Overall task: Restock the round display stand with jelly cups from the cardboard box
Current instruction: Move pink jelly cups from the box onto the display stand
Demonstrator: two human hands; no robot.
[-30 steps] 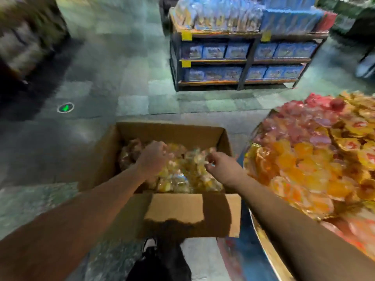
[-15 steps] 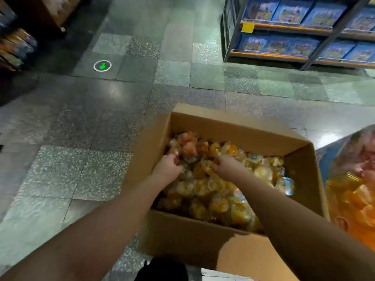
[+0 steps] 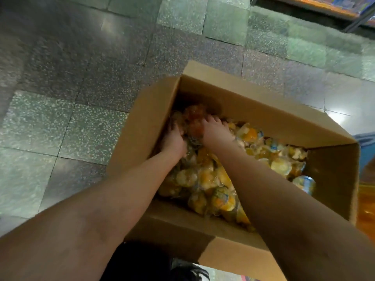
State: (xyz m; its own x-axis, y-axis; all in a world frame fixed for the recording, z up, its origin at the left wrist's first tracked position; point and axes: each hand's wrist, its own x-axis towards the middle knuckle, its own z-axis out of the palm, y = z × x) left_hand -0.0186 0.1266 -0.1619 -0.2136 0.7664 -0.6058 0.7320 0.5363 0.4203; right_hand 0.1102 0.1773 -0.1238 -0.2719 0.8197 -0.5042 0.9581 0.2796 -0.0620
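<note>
deep in cardboard box, left hand, right hand fingers curled round jelly cups (tiled floor around)

The cardboard box is open on top — entry from above is free. Its 4 walls block the sides, and jelly cups fill the bottom.

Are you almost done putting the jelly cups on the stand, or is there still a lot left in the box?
Still lots to go. The cardboard box is open already, but it holds a deep pile of jelly cups. Right now the left hand and right hand are both down in the pile at the far corner, gathering cups. How firm each grip is stays hidden. The stand is barely in view, so nothing is being placed yet.
</note>
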